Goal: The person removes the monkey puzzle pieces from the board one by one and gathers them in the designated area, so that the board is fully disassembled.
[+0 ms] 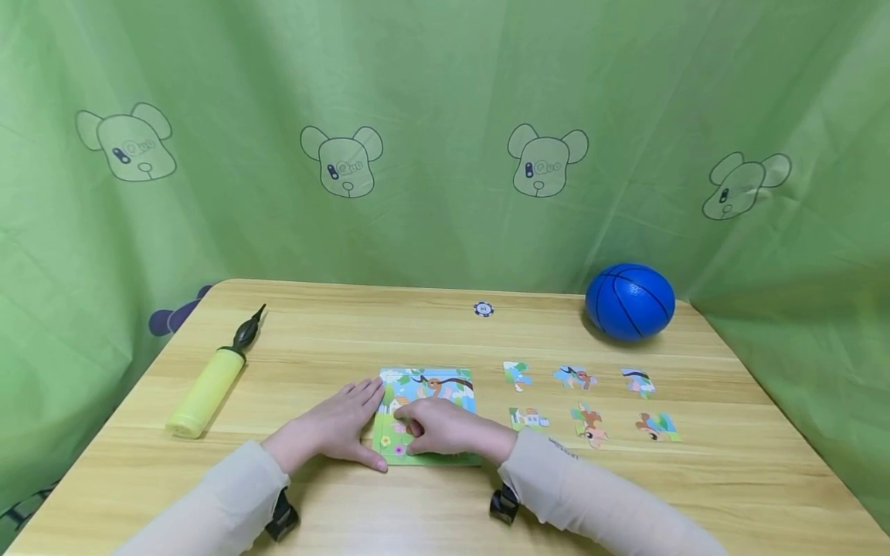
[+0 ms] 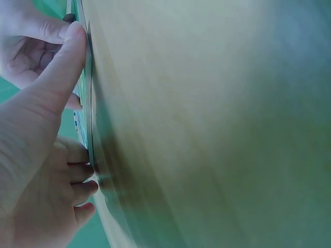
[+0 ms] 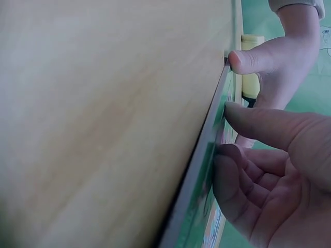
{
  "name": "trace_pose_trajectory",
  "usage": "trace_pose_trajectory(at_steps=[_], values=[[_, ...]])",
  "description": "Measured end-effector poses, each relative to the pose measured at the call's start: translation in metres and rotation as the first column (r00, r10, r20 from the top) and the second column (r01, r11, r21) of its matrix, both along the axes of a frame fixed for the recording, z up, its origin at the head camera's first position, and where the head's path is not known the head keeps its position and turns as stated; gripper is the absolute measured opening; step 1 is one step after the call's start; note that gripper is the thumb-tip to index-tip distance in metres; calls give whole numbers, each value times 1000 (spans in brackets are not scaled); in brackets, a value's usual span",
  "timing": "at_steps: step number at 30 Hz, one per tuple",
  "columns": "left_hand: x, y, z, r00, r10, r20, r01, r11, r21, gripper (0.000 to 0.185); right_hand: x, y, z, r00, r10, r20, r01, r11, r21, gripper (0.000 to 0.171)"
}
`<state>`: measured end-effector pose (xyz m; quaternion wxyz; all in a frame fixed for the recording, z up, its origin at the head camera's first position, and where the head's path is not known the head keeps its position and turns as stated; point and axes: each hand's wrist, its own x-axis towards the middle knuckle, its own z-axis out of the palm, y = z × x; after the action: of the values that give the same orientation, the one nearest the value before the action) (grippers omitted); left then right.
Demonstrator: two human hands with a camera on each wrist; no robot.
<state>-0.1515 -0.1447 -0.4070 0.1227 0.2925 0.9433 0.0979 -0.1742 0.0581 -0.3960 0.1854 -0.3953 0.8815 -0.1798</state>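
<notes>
A jigsaw board [image 1: 426, 460] with a bright animal picture and green border lies flat near the table's front. My left hand [image 1: 341, 423] rests along its left side, fingers extended and thumb at the lower left corner. Over the board's lower left part, my right hand [image 1: 441, 426] touches the surface with curled fingers. In the right wrist view, the thumb and index fingertips of the right hand [image 3: 274, 170] stand apart against the board [image 3: 191, 206]. Whether a loose piece lies between them is hidden. Right of the board are several puzzle pieces [image 1: 589, 425] in two rows.
A yellow hand pump [image 1: 208, 392] with a black nozzle lies at the left. One poker chip [image 1: 484, 309] lies near the back edge. A blue ball [image 1: 630, 302] sits at the back right. Green curtains [image 1: 445, 224] hang behind and beside the wooden table [image 1: 334, 324].
</notes>
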Motion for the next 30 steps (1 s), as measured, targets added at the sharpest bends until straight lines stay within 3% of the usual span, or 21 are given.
trace_pose_trajectory(at_steps=[7,11,19,30], values=[[0,0,-1,1000,4,1,-4,1000,1,115,0,2,-1,1000,-7,16,7,1000,-26,46],[0,0,-1,1000,0,-2,0,1000,-2,116,0,5,-2,999,-15,52,20,996,-92,44],[-1,0,-1,1000,4,4,-4,1000,-8,116,-4,10,-8,989,-20,143,59,960,-275,25],[-1,1,-1,1000,-1,-9,1,1000,-9,116,-10,16,-12,965,-49,257,141,925,-353,19]])
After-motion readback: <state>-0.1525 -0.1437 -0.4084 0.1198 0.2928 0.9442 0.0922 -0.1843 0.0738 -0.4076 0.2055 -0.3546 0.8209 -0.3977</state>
